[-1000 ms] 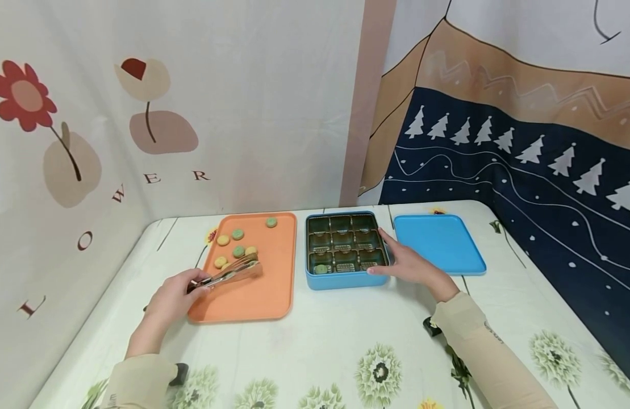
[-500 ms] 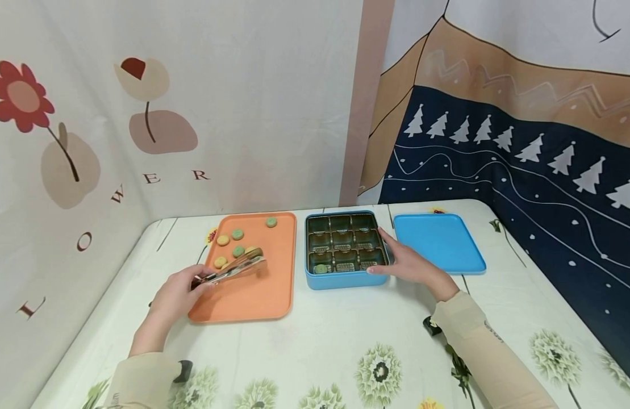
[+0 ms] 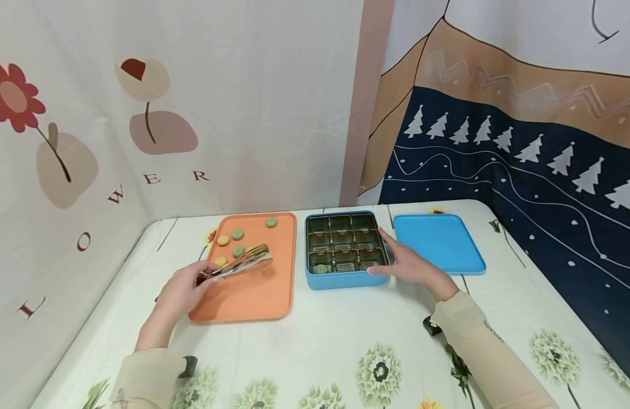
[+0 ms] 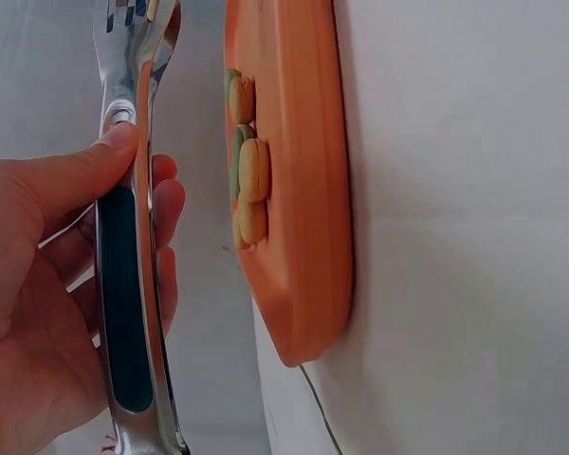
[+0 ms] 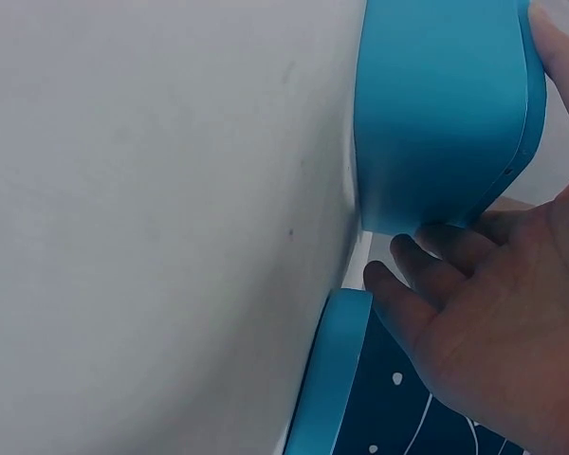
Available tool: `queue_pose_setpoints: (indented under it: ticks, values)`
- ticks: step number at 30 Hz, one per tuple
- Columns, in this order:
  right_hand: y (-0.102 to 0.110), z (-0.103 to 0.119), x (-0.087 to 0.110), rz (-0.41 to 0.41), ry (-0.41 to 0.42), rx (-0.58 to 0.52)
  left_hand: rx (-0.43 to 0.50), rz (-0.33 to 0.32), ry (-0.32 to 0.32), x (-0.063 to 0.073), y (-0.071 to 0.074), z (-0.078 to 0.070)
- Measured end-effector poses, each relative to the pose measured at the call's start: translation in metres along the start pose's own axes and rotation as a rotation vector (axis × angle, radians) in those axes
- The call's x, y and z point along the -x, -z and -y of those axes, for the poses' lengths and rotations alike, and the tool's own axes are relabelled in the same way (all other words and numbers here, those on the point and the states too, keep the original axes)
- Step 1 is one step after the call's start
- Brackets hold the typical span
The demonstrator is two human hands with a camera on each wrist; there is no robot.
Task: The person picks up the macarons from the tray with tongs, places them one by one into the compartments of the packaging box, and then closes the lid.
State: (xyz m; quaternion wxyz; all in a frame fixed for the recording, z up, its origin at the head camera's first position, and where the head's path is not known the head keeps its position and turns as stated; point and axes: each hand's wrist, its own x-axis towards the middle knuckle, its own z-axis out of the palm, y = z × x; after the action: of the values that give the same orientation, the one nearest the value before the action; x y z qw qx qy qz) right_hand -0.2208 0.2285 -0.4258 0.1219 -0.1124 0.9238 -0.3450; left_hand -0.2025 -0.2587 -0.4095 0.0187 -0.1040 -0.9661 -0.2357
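My left hand (image 3: 182,287) grips a pair of metal tongs (image 4: 128,284) by the dark-inlaid handle, with the thumb along one side. The tongs reach over the orange tray (image 3: 253,301), and a small yellowish patch shows between their tips at the top of the left wrist view. Several small yellow and green cookies lie on the tray, among them a green cookie (image 3: 271,222) at the far end. My right hand (image 3: 412,264) holds the right side of a blue box (image 3: 340,281), its thumb at the front rim. One green cookie (image 3: 321,268) sits in the front-left compartment of the box's dark divided insert.
A flat blue lid (image 3: 439,244) lies to the right of the box, behind the right hand. A flower-print cloth (image 3: 294,346) covers the table. Printed curtains (image 3: 274,113) hang close behind and at both sides.
My left hand has shifted right and slightly away from me, carrying the tongs; their tips now stand farther right over the tray. The right hand and the box stay put.
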Motion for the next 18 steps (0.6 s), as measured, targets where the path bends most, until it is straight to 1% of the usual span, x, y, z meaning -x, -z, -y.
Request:
queue_pose_setpoints:
  ticks: [13,18]
  values:
    - [0.001,0.0,0.0,0.001,-0.004,0.0,0.012,-0.025,-0.042,-0.005,-0.002,-0.012]
    - [0.0,0.0,0.001,0.002,-0.003,0.004,0.02,-0.028,-0.048,-0.006,-0.003,-0.017]
